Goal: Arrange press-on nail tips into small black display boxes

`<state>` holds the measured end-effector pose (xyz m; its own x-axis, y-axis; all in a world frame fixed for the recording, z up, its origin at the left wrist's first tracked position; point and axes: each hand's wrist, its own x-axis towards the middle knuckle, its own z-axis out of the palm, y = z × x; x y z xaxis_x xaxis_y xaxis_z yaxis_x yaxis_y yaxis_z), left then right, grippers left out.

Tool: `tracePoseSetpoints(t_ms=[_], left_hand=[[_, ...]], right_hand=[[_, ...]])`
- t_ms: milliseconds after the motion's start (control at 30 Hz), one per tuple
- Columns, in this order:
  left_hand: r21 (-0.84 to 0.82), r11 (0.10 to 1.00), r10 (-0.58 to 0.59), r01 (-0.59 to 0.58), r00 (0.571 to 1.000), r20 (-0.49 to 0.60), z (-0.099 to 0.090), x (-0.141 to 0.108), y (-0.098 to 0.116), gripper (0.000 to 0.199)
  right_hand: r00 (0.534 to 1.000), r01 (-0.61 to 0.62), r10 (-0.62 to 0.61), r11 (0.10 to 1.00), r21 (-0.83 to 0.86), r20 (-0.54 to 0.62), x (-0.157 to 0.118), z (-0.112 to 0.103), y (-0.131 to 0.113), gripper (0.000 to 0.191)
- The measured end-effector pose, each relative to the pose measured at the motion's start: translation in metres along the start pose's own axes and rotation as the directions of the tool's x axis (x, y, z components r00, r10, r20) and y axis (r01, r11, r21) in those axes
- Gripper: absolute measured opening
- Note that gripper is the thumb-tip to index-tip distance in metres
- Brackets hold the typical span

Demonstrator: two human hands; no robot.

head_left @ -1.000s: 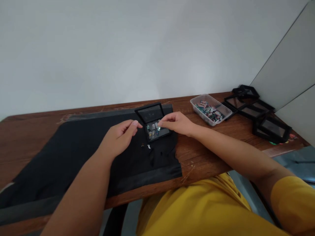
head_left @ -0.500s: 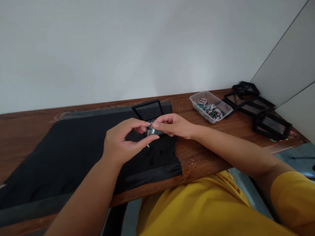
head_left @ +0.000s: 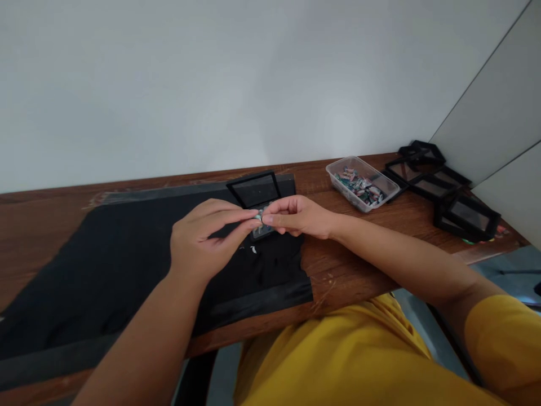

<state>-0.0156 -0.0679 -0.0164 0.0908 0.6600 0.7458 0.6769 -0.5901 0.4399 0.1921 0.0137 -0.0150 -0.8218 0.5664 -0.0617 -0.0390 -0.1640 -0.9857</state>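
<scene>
My left hand (head_left: pixel 205 237) is closed in a pinch, thumb against fingertips, on a small shiny teal piece (head_left: pixel 258 216). Fingertip to fingertip with it, my right hand (head_left: pixel 302 217) also pinches at the piece from the right. Its exact kind is too small to make out. Directly beneath the hands lies a small black case (head_left: pixel 264 232), with its framed see-through lid (head_left: pixel 256 192) raised at the back. Some small pieces show inside, partly hidden by my fingers. A white scrap (head_left: pixel 253 249) rests just in front on the black cloth (head_left: pixel 127 259).
A clear plastic tub (head_left: pixel 358 204) of small shiny teal and pink pieces stands to the right. Beyond it, several black framed cases (head_left: pixel 435 186) are piled near the corner. Under everything is the brown wooden table (head_left: pixel 338 270), against a white wall.
My left thumb and fingers have drawn together from a wide spread into a pinch. The left hand has shifted slightly left, uncovering more of the case. My right hand has barely moved.
</scene>
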Motion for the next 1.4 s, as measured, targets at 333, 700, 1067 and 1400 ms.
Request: tracePoseSetpoints(t_ms=[333,700,1067,1400], left_hand=[[0.106,0.988,0.105,-0.111,0.993,0.061,0.001,0.001,-0.008,0.010],[0.117,0.991,0.048,-0.061,0.993,0.109,0.002,-0.001,-0.012,0.011],[0.101,0.988,-0.134,0.120,0.981,0.140,0.001,0.003,-0.010,0.019],[0.179,0.970,-0.212,0.163,0.931,0.298,0.027,-0.003,-0.032,0.030]], right_hand=[[0.998,-0.048,0.050,0.996,0.077,-0.024,-0.001,0.001,-0.003,0.045],[0.999,-0.052,0.053,0.993,0.108,-0.010,-0.001,0.001,-0.008,0.042],[0.984,0.023,-0.048,0.989,-0.144,-0.172,0.006,-0.011,-0.004,0.014],[0.878,0.132,-0.422,0.667,-0.733,-0.225,-0.006,-0.017,0.001,0.038]])
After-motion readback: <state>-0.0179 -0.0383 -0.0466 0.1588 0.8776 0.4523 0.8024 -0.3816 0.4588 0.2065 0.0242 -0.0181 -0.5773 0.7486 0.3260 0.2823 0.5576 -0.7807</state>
